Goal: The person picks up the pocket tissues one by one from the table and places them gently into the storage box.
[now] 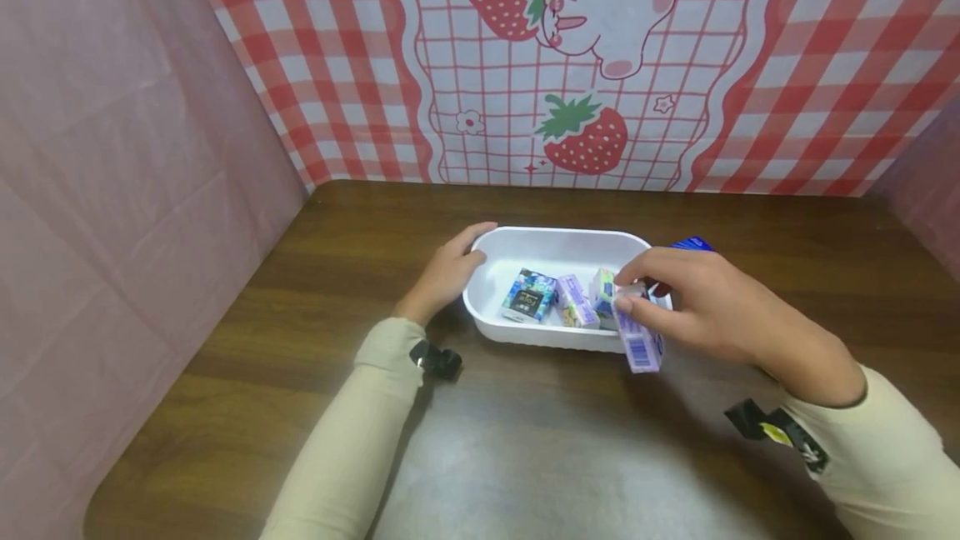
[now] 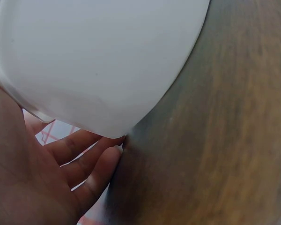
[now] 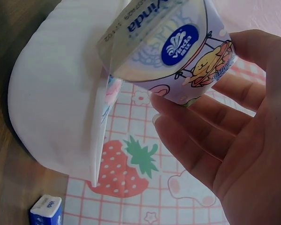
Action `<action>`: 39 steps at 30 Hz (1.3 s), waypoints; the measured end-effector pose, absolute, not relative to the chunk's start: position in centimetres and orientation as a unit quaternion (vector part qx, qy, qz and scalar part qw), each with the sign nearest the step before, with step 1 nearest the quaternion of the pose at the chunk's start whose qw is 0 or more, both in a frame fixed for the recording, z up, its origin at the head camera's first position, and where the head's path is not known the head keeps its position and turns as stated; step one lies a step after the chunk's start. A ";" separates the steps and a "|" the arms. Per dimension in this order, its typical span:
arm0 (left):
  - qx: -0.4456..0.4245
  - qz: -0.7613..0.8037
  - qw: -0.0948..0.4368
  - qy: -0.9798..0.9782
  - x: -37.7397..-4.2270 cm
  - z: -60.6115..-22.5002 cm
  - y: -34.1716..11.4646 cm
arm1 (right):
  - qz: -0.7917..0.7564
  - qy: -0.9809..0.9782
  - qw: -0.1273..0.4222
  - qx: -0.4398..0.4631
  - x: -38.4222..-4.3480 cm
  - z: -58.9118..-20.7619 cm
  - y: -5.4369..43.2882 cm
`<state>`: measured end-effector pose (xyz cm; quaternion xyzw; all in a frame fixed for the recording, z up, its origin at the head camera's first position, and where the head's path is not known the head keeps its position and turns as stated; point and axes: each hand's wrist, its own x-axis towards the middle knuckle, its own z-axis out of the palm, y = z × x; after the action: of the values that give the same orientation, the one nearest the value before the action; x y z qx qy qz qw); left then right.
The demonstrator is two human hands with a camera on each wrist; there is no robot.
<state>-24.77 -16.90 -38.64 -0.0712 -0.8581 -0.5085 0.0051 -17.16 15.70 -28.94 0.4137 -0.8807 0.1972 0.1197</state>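
Observation:
A white oblong plastic basin (image 1: 551,338) stands on the table. My left hand (image 1: 442,277) grips its left end, thumb at the rim and fingers round the outside wall (image 2: 98,61). Between thumb and fingers, my right hand (image 1: 712,311) pinches a purple Vinda tissue pack (image 1: 639,344) over the basin's right front rim. The pack's printed end (image 3: 178,47) shows a cartoon dog in the right wrist view. Inside the basin lie a dark blue-green tissue pack (image 1: 529,297), another purple pack (image 1: 576,303) and a green-and-blue pack (image 1: 603,294), partly hidden behind the held one.
Beyond the basin's right end, a blue Vinda pack (image 1: 692,243) lies on the brown wooden table (image 1: 315,298), partly covered by my right hand. A red-and-white checked cloth with strawberries (image 1: 585,140) hangs at the back, and a pink curtain (image 1: 150,148) on the left.

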 end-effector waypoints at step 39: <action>-0.067 -0.511 0.003 -0.857 -24.7 -38.6 -16.8 | 0.296 -0.874 0.082 0.375 -18.7 -28.5 13.8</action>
<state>-24.66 -16.82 -38.56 -0.0674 -0.8567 -0.5114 0.0032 -18.72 13.83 -28.51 0.3755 -0.8745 0.2958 0.0824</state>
